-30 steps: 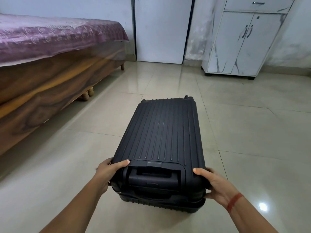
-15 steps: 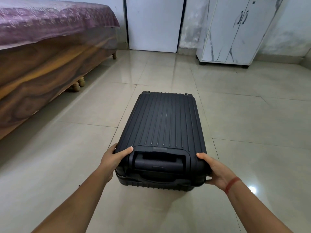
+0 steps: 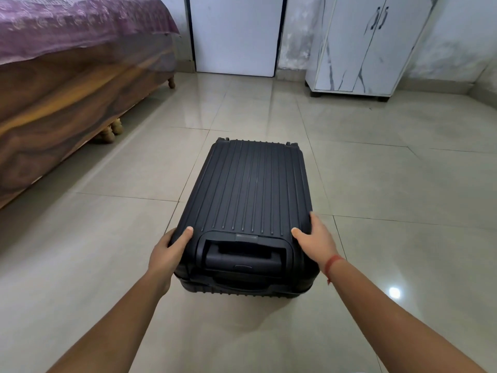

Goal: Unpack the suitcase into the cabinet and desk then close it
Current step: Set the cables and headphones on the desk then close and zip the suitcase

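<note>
The black suitcase (image 3: pixel 252 189) lies flat on the tiled floor (image 3: pixel 403 184), in the middle of the room, with its ribbed shell facing up and its 2 halves closed together. The end with the pull handle (image 3: pixel 242 254) points toward the person, and the far end points toward the back wall. The left hand (image 3: pixel 168 254) holds the near left corner: the thumb (image 3: pixel 187 232) lies on the top of the shell and the other fingers are curled around the side, mostly hidden behind the corner. The right hand (image 3: pixel 317 238) holds the near right corner in a similar way, its thumb (image 3: pixel 300 234) pressed flat on the top and the fingers bent over the right edge; how far they reach down the side I cannot tell. A red thread (image 3: pixel 333 262) is tied around the right wrist. On the left stands a wooden bed (image 3: pixel 67 103) with a purple cover (image 3: pixel 75 25), well apart from the suitcase. At the back wall there is a white door (image 3: pixel 236 33), and to its right a white cabinet (image 3: pixel 363 49) with a marble pattern, its 2 doors closed. The cabinet stands well apart from the suitcase, beyond its far end and a little to the right.
</note>
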